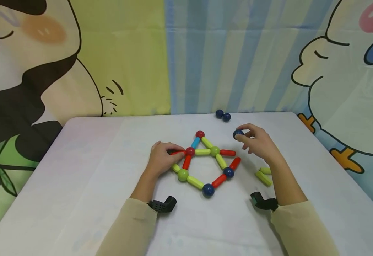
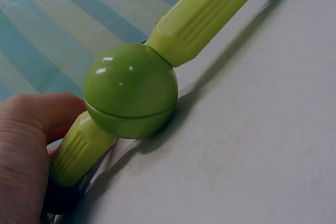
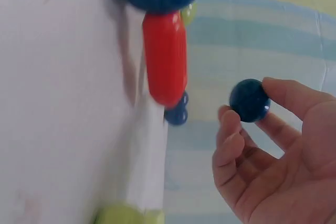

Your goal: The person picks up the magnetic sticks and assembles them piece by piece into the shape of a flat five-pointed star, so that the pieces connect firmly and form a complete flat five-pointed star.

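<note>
My right hand (image 1: 253, 142) pinches a dark blue ball (image 3: 250, 100) between thumb and fingers, raised to the right of a flat frame of magnetic rods and balls. At the frame's left side, my left hand (image 1: 161, 157) pinches a red rod (image 1: 179, 152) that joins a red ball (image 1: 190, 151). Close to that hand is a green ball (image 2: 131, 90) with yellow-green rods on two sides. A dark ball (image 2: 60, 198) shows beneath the left fingers in the left wrist view. Two red rods (image 1: 227, 152) (image 1: 235, 163) stick out on the frame's right side, with free ends.
Two dark blue balls (image 1: 223, 115) lie at the table's back edge. Loose yellow-green rods (image 1: 263, 178) rest beside the right forearm. Another red ball (image 1: 200, 134) tops the frame's far corner, and a dark blue ball (image 1: 208, 190) marks its near one. A patterned curtain (image 1: 135, 57) hangs behind the table.
</note>
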Action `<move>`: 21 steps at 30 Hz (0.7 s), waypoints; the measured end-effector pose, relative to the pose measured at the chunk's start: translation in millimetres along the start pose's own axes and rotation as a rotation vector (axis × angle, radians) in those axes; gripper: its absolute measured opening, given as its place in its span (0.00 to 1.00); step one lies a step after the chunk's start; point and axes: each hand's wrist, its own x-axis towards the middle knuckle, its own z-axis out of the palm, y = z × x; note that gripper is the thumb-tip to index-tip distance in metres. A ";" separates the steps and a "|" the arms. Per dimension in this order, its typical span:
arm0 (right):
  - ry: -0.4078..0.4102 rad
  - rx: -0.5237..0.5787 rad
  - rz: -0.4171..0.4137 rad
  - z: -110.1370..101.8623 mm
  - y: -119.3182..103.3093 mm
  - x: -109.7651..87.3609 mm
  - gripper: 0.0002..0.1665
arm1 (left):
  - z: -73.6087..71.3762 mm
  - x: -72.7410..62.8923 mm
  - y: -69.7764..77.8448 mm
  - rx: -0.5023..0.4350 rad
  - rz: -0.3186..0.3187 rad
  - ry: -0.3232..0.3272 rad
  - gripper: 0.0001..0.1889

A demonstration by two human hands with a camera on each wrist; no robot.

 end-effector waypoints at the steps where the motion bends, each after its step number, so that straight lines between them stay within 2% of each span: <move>1: -0.014 -0.004 0.011 -1.2 3.0 -1.3 0.30 | -0.6 0.0 -0.2 0.001 0.000 0.000 0.11; 9: -0.168 0.014 0.059 -7.5 26.9 -6.3 0.30 | -1.1 0.4 -0.8 -0.004 -0.006 -0.002 0.11; 17: -0.222 -0.077 0.134 -5.2 36.0 -2.8 0.29 | -0.3 0.3 -1.4 -0.002 -0.007 0.001 0.11; 21: -0.250 -0.110 0.139 -5.4 38.9 -2.5 0.28 | 0.2 1.1 -2.3 0.006 -0.006 -0.001 0.11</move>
